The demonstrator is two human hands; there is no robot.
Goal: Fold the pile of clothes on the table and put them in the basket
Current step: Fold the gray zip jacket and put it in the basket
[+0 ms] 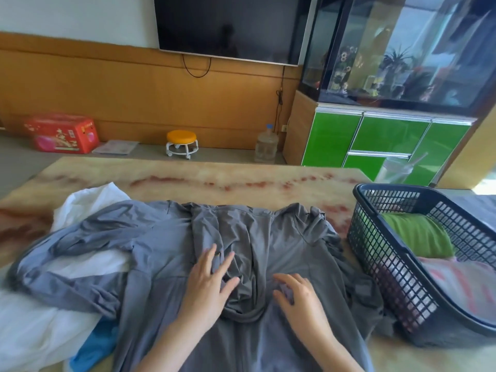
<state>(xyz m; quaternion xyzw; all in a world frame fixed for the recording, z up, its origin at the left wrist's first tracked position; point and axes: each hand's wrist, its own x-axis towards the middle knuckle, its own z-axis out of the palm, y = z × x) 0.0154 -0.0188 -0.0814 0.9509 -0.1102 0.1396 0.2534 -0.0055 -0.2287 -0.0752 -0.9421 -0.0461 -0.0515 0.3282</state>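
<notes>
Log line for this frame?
grey top: spread, unfolded | left hand: flat on it | right hand: touches it | basket: holds green cloth

Grey garment (166, 242), black mesh basket (381, 253), green cloth (418, 234), white cloth (88, 202).

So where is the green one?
In the head view, the green garment is on the right, lying inside the black plastic basket at the table's right end, beside a pink striped cloth and right of the grey garment.

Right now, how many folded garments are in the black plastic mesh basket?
2: a green folded garment at the far end of the basket, a pink-striped folded garment nearer; others may lie hidden beneath.
</notes>
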